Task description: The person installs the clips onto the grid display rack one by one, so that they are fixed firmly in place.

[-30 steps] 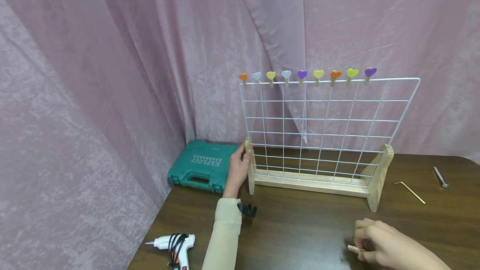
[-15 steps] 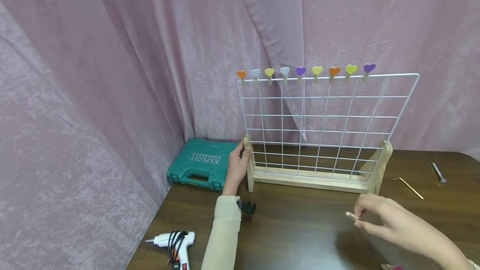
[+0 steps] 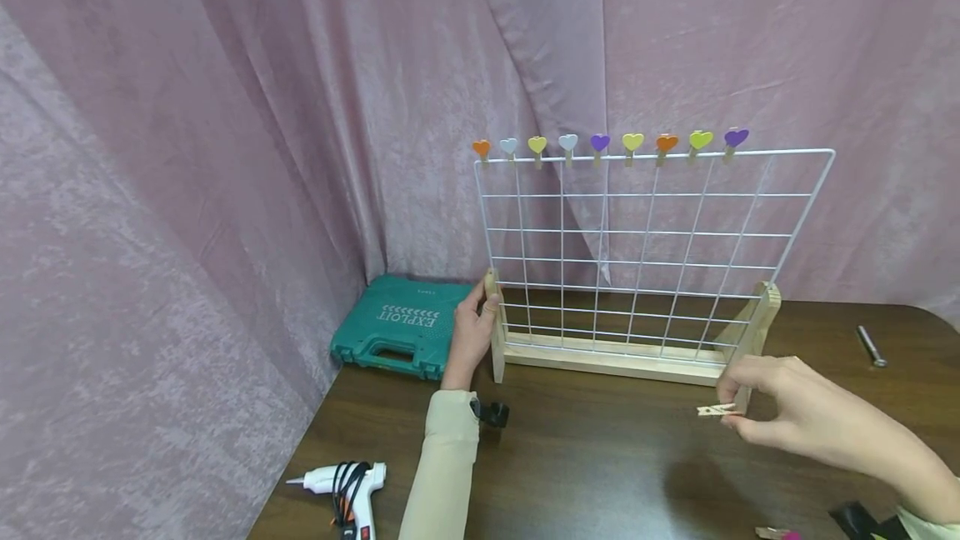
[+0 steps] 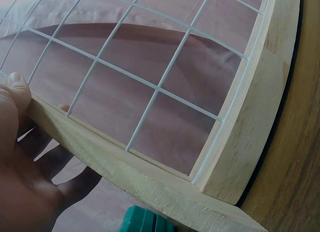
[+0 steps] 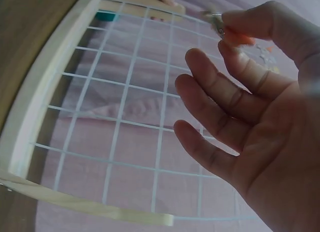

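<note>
My right hand is raised over the table in front of the rack's right end, pinching a small wooden clothespin between thumb and index finger. In the right wrist view an orange part shows on the clothespin, and the other fingers are spread loosely. My left hand grips the left wooden upright of the rack, thumb in front and fingers behind. The white wire grid stands in this wooden base. Along its top wire sits a row of heart clothespins in orange, white, yellow, purple and green.
A green tool case lies behind the left hand. At the front left is a white glue gun with its black cord wrapped round it. A bolt lies at right. A clothespin with pink shows at the bottom edge.
My right hand has risen from the table with the clothespin and moved toward the rack, now covering the bent hex key. The left hand keeps its grip on the upright.
</note>
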Available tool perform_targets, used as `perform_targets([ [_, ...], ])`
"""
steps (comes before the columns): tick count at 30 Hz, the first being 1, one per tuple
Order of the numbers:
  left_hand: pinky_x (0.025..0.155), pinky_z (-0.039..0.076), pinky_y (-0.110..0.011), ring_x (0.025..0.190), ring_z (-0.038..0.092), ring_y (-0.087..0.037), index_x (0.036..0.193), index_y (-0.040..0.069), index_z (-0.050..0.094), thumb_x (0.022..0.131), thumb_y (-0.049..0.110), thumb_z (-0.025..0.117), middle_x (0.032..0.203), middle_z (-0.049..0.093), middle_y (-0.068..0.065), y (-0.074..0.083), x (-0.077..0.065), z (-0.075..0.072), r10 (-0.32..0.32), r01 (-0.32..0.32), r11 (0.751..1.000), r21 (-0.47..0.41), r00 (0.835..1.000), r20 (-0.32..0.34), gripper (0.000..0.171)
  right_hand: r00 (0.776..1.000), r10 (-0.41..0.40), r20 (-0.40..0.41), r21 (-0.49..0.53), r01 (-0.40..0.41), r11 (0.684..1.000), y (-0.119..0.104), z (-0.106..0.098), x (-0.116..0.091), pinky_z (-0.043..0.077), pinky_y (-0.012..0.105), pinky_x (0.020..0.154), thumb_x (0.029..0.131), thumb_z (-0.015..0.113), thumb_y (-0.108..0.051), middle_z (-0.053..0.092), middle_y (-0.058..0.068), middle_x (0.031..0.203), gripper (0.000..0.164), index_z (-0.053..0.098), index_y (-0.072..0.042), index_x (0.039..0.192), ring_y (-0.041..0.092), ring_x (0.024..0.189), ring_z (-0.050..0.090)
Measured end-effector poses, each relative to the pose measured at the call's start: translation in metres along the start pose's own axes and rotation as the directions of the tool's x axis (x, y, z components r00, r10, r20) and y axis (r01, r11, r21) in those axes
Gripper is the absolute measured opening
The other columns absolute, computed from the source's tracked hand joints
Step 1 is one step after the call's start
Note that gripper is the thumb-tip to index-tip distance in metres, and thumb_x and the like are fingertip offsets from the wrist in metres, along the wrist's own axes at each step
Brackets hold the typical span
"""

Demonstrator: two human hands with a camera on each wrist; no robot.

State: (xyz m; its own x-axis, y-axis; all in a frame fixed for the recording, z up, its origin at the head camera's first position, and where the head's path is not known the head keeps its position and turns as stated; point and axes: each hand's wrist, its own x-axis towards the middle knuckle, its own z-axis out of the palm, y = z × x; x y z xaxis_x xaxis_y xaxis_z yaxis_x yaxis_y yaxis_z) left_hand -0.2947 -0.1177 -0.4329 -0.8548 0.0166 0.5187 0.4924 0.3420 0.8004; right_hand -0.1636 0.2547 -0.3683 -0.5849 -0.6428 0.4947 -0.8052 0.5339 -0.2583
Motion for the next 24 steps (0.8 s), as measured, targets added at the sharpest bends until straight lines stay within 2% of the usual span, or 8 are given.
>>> perform_targets([
  [5, 0.088, 0.047, -0.044, 0.105, 0.057, -0.033, 0.132, -0.002, 0.048, 0.095, 0.012, 0.051, 0.114, 0.061, -0.022, 0.000, 0.001, 0.000, 0.011, -0.011, 1.000, 0.000, 1.000, -0.001, 0.039, 0.999, -0.052, 0.002, 0.029, 0.052, 0.998, 0.004, -0.015, 0.009, 0.036, 0.009, 0.062, 0.061, 0.079, 0.000, 0.052, -0.026, 0.082, 0.048, 0.053, -0.032, 0.086, -0.007, 0.072, 0.050],
  [9, 0.088, 0.047, -0.044, 0.106, 0.057, -0.032, 0.133, -0.001, 0.047, 0.095, 0.012, 0.051, 0.114, 0.061, -0.022, -0.001, 0.001, 0.000, 0.005, -0.005, 1.000, -0.001, 1.000, -0.002, 0.040, 0.998, -0.051, -0.043, 0.050, 0.053, 0.997, 0.007, -0.027, 0.016, 0.038, 0.010, 0.065, 0.063, 0.080, 0.001, 0.058, -0.023, 0.083, 0.045, 0.057, -0.029, 0.089, -0.004, 0.075, 0.053],
  [15, 0.091, 0.044, -0.046, 0.109, 0.054, -0.034, 0.133, -0.002, 0.046, 0.095, 0.011, 0.051, 0.116, 0.059, -0.023, 0.001, 0.000, -0.001, 0.004, -0.004, 1.000, -0.005, 1.000, 0.003, 0.040, 0.995, 0.069, -0.068, 0.098, -0.062, 0.993, 0.008, -0.057, 0.029, 0.039, 0.011, 0.079, 0.069, 0.076, 0.007, 0.063, -0.012, 0.091, 0.038, 0.063, -0.022, 0.089, 0.003, 0.087, 0.056],
  [20, 0.087, 0.047, -0.046, 0.106, 0.056, -0.034, 0.133, -0.002, 0.046, 0.096, 0.011, 0.051, 0.115, 0.060, -0.023, 0.002, -0.001, -0.001, -0.007, 0.007, 1.000, -0.005, 1.000, 0.004, 0.040, 0.979, 0.172, -0.114, 0.220, -0.144, 0.965, 0.009, -0.080, 0.042, 0.039, 0.014, 0.081, 0.071, 0.070, 0.015, 0.063, 0.001, 0.093, 0.032, 0.066, -0.010, 0.090, 0.010, 0.093, 0.055],
  [24, 0.086, 0.047, -0.045, 0.104, 0.057, -0.034, 0.133, -0.002, 0.047, 0.096, 0.012, 0.051, 0.114, 0.060, -0.022, 0.002, -0.001, 0.000, -0.010, 0.010, 1.000, 0.001, 1.000, 0.002, 0.040, 0.967, 0.186, -0.175, 0.311, -0.124, 0.942, 0.013, -0.094, 0.051, 0.041, 0.014, 0.082, 0.075, 0.061, 0.022, 0.062, 0.009, 0.094, 0.028, 0.065, 0.002, 0.095, 0.013, 0.094, 0.055],
])
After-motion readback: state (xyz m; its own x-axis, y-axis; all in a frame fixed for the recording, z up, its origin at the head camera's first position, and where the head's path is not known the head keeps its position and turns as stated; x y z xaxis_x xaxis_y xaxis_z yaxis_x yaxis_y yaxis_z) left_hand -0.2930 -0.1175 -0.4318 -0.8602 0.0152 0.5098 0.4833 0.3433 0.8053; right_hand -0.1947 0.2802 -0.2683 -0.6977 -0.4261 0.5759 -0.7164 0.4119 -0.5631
